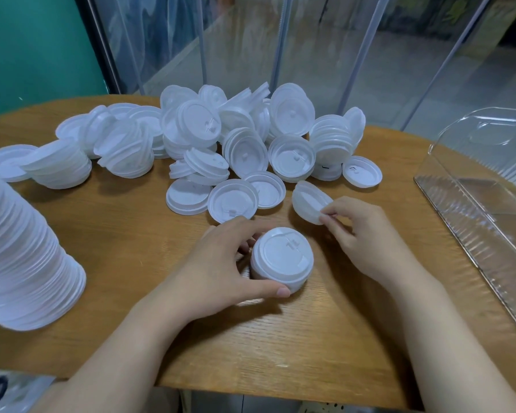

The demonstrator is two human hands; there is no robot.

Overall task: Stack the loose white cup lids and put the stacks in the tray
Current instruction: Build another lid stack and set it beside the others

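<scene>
My left hand (221, 263) curls round a short stack of white lids (282, 259) standing on the wooden table (310, 338) in front of me. My right hand (361, 236) pinches the rim of a single white lid (309, 201), tilted on edge just right of and beyond that stack. A large heap of loose white lids (236, 138) lies across the far half of the table. A tall leaning stack of lids (21, 257) stands at the left edge. The clear plastic tray (489, 204) sits at the right, with no lids visible inside.
Clear plastic strip curtains (251, 46) hang behind the table, with a teal wall (33, 49) at the far left. The table's front edge curves just below my forearms. Bare wood lies between my hands and the tray.
</scene>
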